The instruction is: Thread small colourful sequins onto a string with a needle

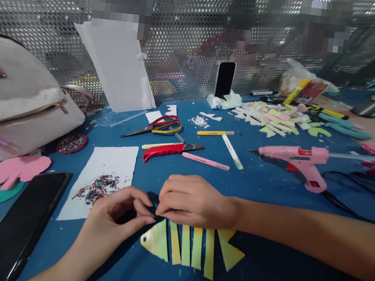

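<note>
My left hand (116, 216) and my right hand (194, 201) meet fingertip to fingertip just above a paper fish. The left thumb and fingers curl into a pinch; the right fingers are bunched together, palm down. Whatever lies between the fingertips is too small or hidden to make out. Below them, the fish is cut into separate yellow-green pieces: a head (157, 241) with a dark eye, several body strips (186, 246) with small gaps, and a tail (230, 252). My right hand and wrist cover the strips' upper ends. A white sheet (75, 204) bearing loose glitter (97, 189) lies beside my left hand.
Scissors (155, 127), a red-handled cutter (169, 151) and highlighters (205, 161) lie ahead. A pink glue gun (293, 159) with its cable sits right, before a pile of paper strips (271, 118). A black phone (18, 225) and white backpack (20, 94) occupy the left.
</note>
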Action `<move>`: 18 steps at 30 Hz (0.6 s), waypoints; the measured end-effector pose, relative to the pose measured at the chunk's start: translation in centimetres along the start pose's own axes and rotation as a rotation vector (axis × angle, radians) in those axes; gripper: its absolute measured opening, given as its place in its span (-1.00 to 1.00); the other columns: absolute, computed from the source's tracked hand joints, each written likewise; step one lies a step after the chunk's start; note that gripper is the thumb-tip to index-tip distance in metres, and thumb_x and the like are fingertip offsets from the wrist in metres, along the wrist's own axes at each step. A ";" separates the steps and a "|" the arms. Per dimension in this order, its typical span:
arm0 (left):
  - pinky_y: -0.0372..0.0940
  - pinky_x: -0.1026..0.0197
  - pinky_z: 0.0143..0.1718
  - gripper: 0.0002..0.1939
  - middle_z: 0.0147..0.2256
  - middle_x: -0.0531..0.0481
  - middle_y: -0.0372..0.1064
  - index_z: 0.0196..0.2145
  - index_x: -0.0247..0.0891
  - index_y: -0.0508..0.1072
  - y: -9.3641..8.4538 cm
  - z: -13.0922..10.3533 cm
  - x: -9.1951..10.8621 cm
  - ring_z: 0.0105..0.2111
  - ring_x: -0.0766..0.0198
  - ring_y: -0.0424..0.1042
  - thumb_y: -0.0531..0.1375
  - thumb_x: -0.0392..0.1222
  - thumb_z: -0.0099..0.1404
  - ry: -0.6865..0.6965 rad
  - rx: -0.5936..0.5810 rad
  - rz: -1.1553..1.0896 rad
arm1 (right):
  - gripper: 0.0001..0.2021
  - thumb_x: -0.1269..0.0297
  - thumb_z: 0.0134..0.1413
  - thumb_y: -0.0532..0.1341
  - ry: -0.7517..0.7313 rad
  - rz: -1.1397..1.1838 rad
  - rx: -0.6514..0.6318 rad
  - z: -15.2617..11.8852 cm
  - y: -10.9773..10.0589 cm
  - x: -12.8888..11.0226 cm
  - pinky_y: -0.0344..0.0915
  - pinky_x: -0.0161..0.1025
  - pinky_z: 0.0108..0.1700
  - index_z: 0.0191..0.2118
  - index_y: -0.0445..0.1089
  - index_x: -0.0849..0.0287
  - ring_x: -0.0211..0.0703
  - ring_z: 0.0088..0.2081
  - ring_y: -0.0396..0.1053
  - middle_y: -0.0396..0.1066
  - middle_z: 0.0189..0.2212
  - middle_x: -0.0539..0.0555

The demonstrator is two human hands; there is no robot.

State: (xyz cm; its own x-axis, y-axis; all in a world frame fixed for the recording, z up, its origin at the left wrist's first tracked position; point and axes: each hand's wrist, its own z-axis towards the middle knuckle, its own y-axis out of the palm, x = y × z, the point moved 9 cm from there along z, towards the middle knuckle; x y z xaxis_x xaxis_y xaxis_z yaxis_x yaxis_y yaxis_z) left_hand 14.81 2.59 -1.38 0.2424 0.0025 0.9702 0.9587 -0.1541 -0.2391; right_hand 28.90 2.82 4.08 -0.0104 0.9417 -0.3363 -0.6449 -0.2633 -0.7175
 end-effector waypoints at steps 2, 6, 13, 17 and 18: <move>0.41 0.37 -0.35 -0.86 -0.53 0.09 0.50 -0.37 -0.21 0.53 0.1 -0.1 0.4 -0.47 0.32 0.51 0.41 -0.19 0.12 0.011 0.006 0.009 | -0.84 0.35 0.40 0.14 -0.006 -0.015 -0.043 0.0 0.4 0.0 0.27 -0.30 -0.15 -0.18 0.46 0.22 -0.21 -0.21 0.33 0.48 -0.25 0.10; 0.38 0.37 -0.39 -0.84 -0.55 0.10 0.46 -0.34 -0.22 0.52 0.3 -0.4 0.6 -0.49 0.32 0.48 0.40 -0.18 0.13 0.024 0.002 0.036 | -0.84 0.28 0.41 0.16 -0.020 -0.062 -0.055 0.1 0.7 -0.2 0.25 -0.30 -0.15 -0.15 0.47 0.21 -0.23 -0.21 0.33 0.49 -0.22 0.08; 0.34 0.34 -0.42 -0.80 -0.55 0.10 0.43 -0.30 -0.23 0.49 0.9 -0.4 0.8 -0.50 0.31 0.45 0.41 -0.17 0.16 0.066 -0.039 0.024 | -0.81 0.27 0.39 0.15 -0.010 -0.058 -0.023 0.4 0.8 -0.3 0.20 -0.27 -0.23 -0.25 0.47 0.15 -0.24 -0.28 0.31 0.49 -0.27 0.04; 0.35 0.36 -0.41 -0.83 -0.55 0.13 0.44 -0.26 -0.19 0.49 0.9 -0.8 1.2 -0.51 0.32 0.47 0.39 -0.20 0.20 0.127 -0.040 0.060 | -0.89 0.40 0.29 0.14 0.096 0.082 0.008 0.4 0.4 0.6 0.25 -0.28 -0.18 -0.26 0.40 0.16 -0.24 -0.31 0.31 0.46 -0.33 0.02; 0.36 0.37 -0.40 -0.82 -0.54 0.15 0.44 -0.24 -0.16 0.49 0.9 -1.0 1.4 -0.51 0.34 0.47 0.39 -0.22 0.21 0.162 -0.034 0.084 | -0.90 0.43 0.25 0.14 0.126 0.113 0.013 0.4 0.3 0.8 0.25 -0.28 -0.18 -0.26 0.39 0.17 -0.25 -0.30 0.32 0.45 -0.34 0.02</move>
State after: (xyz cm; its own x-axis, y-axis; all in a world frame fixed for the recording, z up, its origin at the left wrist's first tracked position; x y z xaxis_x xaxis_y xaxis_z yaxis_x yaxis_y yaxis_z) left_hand 15.83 1.49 -0.17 0.2915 -0.1706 0.9412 0.9298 -0.1806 -0.3207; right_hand 28.34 3.60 3.82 0.0120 0.8725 -0.4884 -0.6547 -0.3623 -0.6634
